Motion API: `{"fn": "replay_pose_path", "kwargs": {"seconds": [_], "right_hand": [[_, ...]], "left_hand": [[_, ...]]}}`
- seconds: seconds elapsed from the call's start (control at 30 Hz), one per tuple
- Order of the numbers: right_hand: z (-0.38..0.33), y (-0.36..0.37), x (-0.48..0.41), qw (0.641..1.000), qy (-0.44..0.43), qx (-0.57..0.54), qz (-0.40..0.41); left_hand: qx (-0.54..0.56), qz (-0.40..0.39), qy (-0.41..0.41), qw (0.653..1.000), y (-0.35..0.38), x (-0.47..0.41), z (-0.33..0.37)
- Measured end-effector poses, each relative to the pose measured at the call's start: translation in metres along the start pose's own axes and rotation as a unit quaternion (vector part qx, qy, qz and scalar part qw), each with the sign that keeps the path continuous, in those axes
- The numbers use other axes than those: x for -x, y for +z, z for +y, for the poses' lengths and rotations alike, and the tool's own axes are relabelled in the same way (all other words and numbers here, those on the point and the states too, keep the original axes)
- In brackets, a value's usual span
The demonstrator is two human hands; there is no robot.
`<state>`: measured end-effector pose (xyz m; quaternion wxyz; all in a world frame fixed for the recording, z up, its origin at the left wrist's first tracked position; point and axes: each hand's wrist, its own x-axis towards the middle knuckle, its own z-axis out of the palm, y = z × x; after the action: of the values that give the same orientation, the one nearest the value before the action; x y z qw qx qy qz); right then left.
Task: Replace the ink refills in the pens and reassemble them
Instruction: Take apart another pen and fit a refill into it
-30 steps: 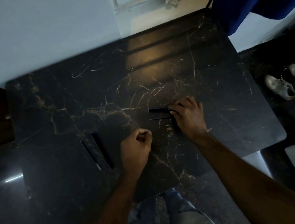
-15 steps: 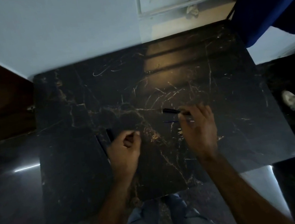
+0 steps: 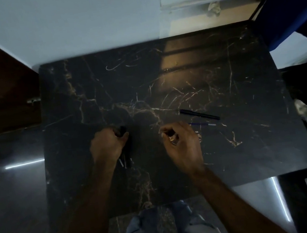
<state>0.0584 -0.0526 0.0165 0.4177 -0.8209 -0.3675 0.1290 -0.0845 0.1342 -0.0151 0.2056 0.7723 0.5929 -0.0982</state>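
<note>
1. Filling most of the view, a dark marble table (image 3: 231,144).
2. Left hand (image 3: 106,146) curls tightly around dark pen parts (image 3: 125,150).
3. Right hand (image 3: 184,143) fingers curl loosely; contents unclear.
4. Black pen barrel (image 3: 199,114) and blue refill (image 3: 202,124) lie just beyond the right hand.

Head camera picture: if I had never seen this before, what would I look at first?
Probably the two hands in the middle of the dark marble table. The left hand is closed around black pen parts, and the right hand is curled with something small in its fingertips. Past the right hand, a black pen barrel and a thin blue refill lie on the table.
</note>
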Motion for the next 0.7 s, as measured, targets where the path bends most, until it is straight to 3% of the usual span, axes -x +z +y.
{"fn": "replay_pose_path", "kwargs": {"seconds": [0.1,0.17,0.2,0.23,0.3,0.33,0.4,0.47,0.57,0.7], "right_hand": [[-0.006,0.003,-0.001,0.998,0.024,-0.056,-0.009],[-0.016,0.003,-0.003,0.986,0.091,-0.137,0.005],[-0.021,0.002,-0.005,0.969,0.143,-0.202,0.023],[-0.028,-0.001,-0.007,0.936,0.199,-0.286,0.052],[-0.047,-0.015,-0.012,0.823,0.279,-0.489,0.079],[-0.058,-0.023,-0.017,0.769,0.287,-0.569,0.055],[-0.086,-0.038,-0.029,0.728,0.235,-0.644,-0.024],[-0.114,-0.046,-0.045,0.744,0.164,-0.647,-0.043],[-0.144,-0.055,-0.066,0.8,0.106,-0.59,0.033],[-0.157,-0.069,-0.07,0.814,0.026,-0.579,0.036]], "left_hand": [[0.062,-0.032,0.015,0.997,-0.007,0.0,0.003],[0.223,-0.035,0.03,0.974,-0.023,0.005,0.013],[0.339,-0.035,0.031,0.94,-0.035,0.01,0.022],[0.458,-0.04,0.037,0.888,-0.05,0.017,0.032],[0.624,-0.053,0.096,0.774,-0.079,0.032,0.049],[0.661,-0.06,0.137,0.735,-0.091,0.041,0.057],[0.679,-0.063,0.208,0.702,-0.111,0.056,0.07],[0.668,-0.034,0.262,0.696,-0.124,0.066,0.08],[0.646,0.016,0.321,0.693,-0.141,0.071,0.086],[0.647,-0.017,0.343,0.681,-0.157,0.074,0.09]]}}
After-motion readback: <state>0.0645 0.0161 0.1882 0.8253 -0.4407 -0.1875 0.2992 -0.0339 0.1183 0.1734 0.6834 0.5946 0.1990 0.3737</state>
